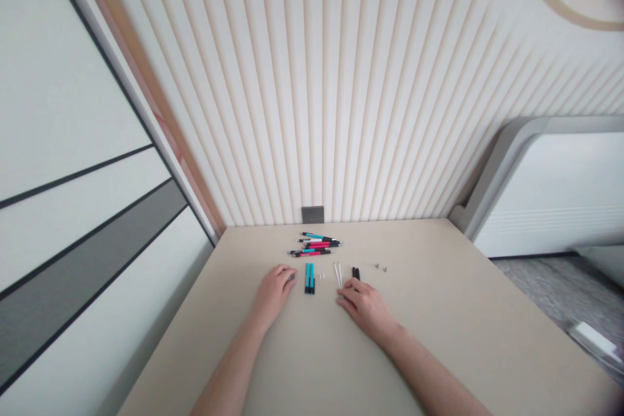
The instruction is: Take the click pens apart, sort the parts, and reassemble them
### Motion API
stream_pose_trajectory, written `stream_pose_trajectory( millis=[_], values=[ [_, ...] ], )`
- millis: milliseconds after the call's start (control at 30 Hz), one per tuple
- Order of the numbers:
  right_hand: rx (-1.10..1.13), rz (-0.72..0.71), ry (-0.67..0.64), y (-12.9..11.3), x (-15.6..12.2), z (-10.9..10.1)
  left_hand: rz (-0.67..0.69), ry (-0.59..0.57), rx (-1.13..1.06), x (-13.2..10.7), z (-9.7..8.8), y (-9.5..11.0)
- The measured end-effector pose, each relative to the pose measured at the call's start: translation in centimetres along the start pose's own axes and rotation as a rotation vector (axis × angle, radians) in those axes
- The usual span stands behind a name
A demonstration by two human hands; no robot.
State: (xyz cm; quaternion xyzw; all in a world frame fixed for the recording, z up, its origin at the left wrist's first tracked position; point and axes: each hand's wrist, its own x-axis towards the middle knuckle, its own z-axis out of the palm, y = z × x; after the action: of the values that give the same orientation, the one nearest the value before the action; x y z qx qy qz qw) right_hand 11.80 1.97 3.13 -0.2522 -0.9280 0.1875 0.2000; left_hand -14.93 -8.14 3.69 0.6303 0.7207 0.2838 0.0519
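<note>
My left hand (277, 286) rests on the beige table (439, 338) with its fingers curled, pinching a small dark part I cannot make out. Just to its right lie two blue pen barrels (309, 277) side by side. My right hand (363, 302) lies on the table with fingers bent, its fingertips at the near ends of two thin white refills (338, 275) and beside two short black pen parts (355, 272). A small heap of assembled blue and pink pens (316, 246) lies farther back near the wall.
Tiny white bits (322, 275) sit between the barrels and refills, and small metal pieces (381, 267) lie right of the black parts. A grey wall socket (312, 214) sits in the ribbed wall. A white cabinet (550, 188) stands at right.
</note>
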Motion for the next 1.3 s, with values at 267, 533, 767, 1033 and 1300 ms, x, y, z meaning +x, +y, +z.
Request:
stream_pose_trajectory(
  millis=[267,533,767,1033,1300],
  values=[
    [0.021,0.005,-0.008,0.0,0.0,-0.2,-0.001,0.03,-0.026,-0.1,0.0,-0.1],
    [0.081,-0.022,-0.021,-0.3,-0.2,-0.8,-0.065,0.125,-0.038,0.4,0.6,-0.9],
    [0.125,-0.05,-0.025,-0.7,-0.5,-1.8,-0.076,-0.025,0.062,4.8,-0.2,-1.3],
    [0.139,-0.065,0.02,-0.2,-0.6,-1.9,-0.09,-0.054,0.062,5.9,-0.1,-0.9],
    [0.152,-0.067,0.005,-0.3,-0.6,-1.9,-0.066,-0.013,-0.01,5.7,-0.8,-1.6]
  ],
)
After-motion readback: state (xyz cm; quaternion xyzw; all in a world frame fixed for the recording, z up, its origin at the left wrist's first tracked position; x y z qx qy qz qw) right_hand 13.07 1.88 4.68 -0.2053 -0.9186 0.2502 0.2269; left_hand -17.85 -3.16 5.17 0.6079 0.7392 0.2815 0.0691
